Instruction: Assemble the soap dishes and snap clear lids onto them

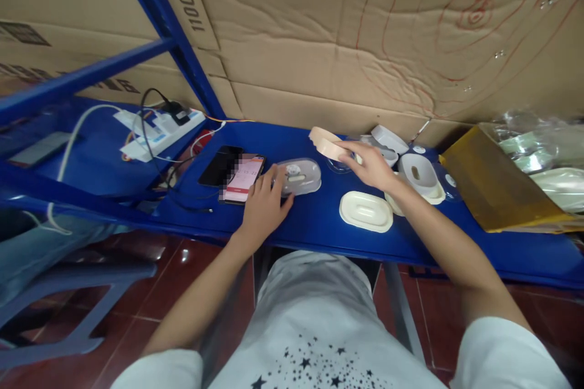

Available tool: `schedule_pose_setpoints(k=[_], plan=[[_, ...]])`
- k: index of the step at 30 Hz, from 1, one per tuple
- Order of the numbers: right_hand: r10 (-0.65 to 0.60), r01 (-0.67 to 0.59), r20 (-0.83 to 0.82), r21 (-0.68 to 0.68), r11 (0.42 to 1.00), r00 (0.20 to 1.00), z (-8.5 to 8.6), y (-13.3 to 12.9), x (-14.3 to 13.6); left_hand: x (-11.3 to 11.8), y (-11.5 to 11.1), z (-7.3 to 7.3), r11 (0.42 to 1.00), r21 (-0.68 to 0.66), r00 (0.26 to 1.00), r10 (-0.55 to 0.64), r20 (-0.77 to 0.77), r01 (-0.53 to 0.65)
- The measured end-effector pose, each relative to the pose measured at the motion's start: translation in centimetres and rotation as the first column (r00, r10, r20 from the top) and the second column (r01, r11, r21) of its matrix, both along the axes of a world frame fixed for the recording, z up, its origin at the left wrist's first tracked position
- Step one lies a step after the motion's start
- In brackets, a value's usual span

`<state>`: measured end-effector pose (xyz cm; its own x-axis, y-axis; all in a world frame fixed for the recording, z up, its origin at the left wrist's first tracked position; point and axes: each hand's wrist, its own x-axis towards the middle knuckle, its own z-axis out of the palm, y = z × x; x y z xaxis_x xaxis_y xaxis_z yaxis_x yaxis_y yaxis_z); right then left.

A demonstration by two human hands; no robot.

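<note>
My right hand (367, 164) grips a cream-coloured oval piece (327, 143) by its right end, held above the blue table. My left hand (266, 203) rests with its fingers spread on the left end of a clear oval plastic case (301, 176) that lies on the table. A flat cream oval lid (365, 211) lies to the right, nearer the front edge. Beyond my right wrist sit a grey-white oval container (417, 171) and a white piece (390, 139), with other clear and cream parts partly hidden by my forearm.
Two phones, one with a lit screen (243, 176), lie left of my left hand. A power strip (162, 137) with cables stands farther left. An open cardboard box (483, 179) of wrapped packages is at the right; cardboard sheets (292, 42) rise behind.
</note>
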<state>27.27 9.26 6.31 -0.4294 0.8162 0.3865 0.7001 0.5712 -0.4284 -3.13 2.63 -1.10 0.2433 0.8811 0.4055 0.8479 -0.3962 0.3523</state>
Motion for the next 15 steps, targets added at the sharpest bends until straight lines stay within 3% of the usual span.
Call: schedule_pose_setpoints(k=[3, 5, 7, 9, 11, 15], plan=[[0.000, -0.004, -0.080, -0.046, 0.999, 0.997, -0.4, -6.1, 4.7, 1.9, 1.2, 1.1, 0.999, 0.036, 1.000, -0.011, 0.018, 0.010], [-0.025, 0.014, -0.101, -0.106, 0.994, 0.995, -1.3, -9.7, 7.2, 3.8, 0.6, 1.6, 0.985, 0.053, 0.985, -0.168, 0.026, 0.167], [-0.058, 0.041, -0.114, -0.146, 0.988, 0.992, -2.6, -12.4, 8.8, 5.7, -0.8, 1.8, 0.891, 0.003, 0.891, -0.453, 0.000, 0.453], [-0.072, 0.054, -0.120, -0.145, 0.988, 0.990, -3.8, -14.1, 9.6, 7.2, -2.2, 1.5, 0.769, -0.051, 0.768, -0.639, -0.046, 0.637], [-0.070, 0.057, -0.116, -0.118, 0.991, 0.991, -5.0, -14.9, 9.5, 8.0, -3.1, 0.9, 0.736, -0.061, 0.732, -0.676, -0.076, 0.674], [-0.052, 0.048, -0.075, -0.058, 0.997, 0.996, -6.5, -14.9, 7.2, 6.9, -3.6, -0.5, 0.809, -0.029, 0.809, -0.587, -0.021, 0.587]])
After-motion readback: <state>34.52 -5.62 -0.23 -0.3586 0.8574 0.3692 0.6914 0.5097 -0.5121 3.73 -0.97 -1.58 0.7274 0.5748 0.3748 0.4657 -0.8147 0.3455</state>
